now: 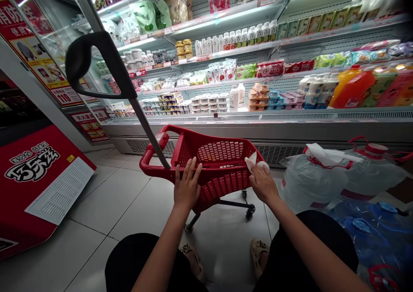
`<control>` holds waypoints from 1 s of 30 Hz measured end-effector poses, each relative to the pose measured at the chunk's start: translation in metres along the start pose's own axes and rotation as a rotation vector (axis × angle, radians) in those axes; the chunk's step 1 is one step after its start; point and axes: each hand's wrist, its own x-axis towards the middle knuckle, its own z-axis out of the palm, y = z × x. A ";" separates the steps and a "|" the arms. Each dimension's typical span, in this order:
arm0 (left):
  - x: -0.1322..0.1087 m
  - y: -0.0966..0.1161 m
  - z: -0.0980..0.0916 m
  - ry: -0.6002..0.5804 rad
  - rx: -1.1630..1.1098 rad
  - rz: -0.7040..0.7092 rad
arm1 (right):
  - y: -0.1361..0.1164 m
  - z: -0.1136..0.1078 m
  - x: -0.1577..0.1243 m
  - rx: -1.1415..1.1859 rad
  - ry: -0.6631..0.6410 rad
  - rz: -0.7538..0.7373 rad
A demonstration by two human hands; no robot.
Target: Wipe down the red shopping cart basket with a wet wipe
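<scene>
Cart (213, 185) on floor (129, 197) before chiller (200, 126). Our left grip (188, 184) lies flat on its near rim (222, 170), fingers spread; our right grip (262, 181) holds a tissue (251, 159) at the front corner. Tissue—likely soft, tears easily, best bunched. Cart—looks stiff, probably rolls; we'd steady the rim.

And there's the left hand (187, 191) at seven o'clock, back up, fingers fanned apart and nearly straight, tips aimed at twelve! Behind it the left forearm (163, 251) slants bare towards one o'clock. Over at four, the right hand (264, 184) is the tighter of the two, fingers bunched and bent, knuckles leading towards eleven. The right forearm (309, 242) (bare as well) points between ten and eleven. Below, knees wide: left knee (132, 257) at seven, right knee (325, 238) at four.
</scene>
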 end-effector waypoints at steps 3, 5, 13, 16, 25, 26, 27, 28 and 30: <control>-0.003 0.001 -0.005 -0.016 0.014 -0.020 | -0.026 0.009 0.003 0.020 0.046 0.010; -0.003 0.007 -0.005 -0.030 0.006 -0.035 | -0.056 0.013 0.003 0.061 0.039 -0.057; -0.003 0.007 -0.005 -0.060 0.009 -0.014 | -0.115 0.014 -0.004 0.190 -0.037 -0.322; -0.004 -0.005 -0.012 -0.045 0.008 0.014 | -0.085 0.013 -0.005 0.132 -0.041 -0.285; -0.008 -0.023 -0.022 0.053 -0.004 -0.077 | -0.072 0.021 0.004 0.075 0.016 -0.079; -0.008 -0.021 -0.021 0.059 -0.014 -0.082 | -0.085 0.022 0.006 0.097 0.023 -0.099; -0.008 -0.019 -0.019 0.064 -0.020 -0.086 | -0.100 0.024 0.008 0.126 0.030 -0.128; -0.007 -0.017 -0.018 0.068 -0.023 -0.087 | -0.118 0.025 0.011 0.162 0.038 -0.162; -0.007 -0.014 -0.016 0.076 -0.027 -0.087 | -0.157 0.027 0.015 0.258 0.046 -0.240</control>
